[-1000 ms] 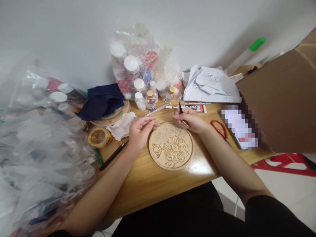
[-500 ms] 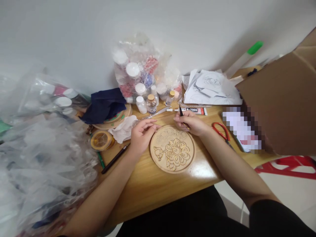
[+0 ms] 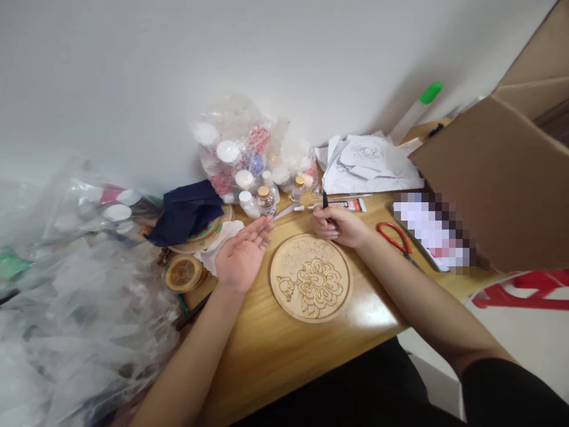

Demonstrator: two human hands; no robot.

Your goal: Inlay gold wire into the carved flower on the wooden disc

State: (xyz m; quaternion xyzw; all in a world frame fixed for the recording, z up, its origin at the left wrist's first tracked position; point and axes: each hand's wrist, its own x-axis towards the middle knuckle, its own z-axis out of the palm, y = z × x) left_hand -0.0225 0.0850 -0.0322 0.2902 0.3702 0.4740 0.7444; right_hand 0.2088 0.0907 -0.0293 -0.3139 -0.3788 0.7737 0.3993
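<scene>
My left hand (image 3: 242, 255) is turned palm up, its fingers stretched out and nothing seen in it. It hovers just left of a round wooden board (image 3: 278, 296). Raised gold wire traces a large flower (image 3: 317, 284) and a smaller motif on this board, while pencil lines cover its upper part. Above the board's upper right edge, my right hand (image 3: 340, 226) is closed around slim black tweezers (image 3: 326, 204). Their upper end points upward; the tips are hidden by my fingers. A glue tube (image 3: 356, 205) lies just behind this hand.
Small bottles (image 3: 267, 203) and a bag of jars (image 3: 229, 153) stand at the back. Left are a gold wire spool (image 3: 183, 273), dark cloth (image 3: 189, 207) and plastic bags (image 3: 89, 320). Right are red-handled pliers (image 3: 395, 236), a phone (image 3: 429, 234), drawings (image 3: 368, 163) and a cardboard box (image 3: 484, 190).
My left hand has moved left, away from the board's edge, and turned from a loose pinch to an open palm. My right hand keeps the tweezers, now more upright. The view has shifted slightly.
</scene>
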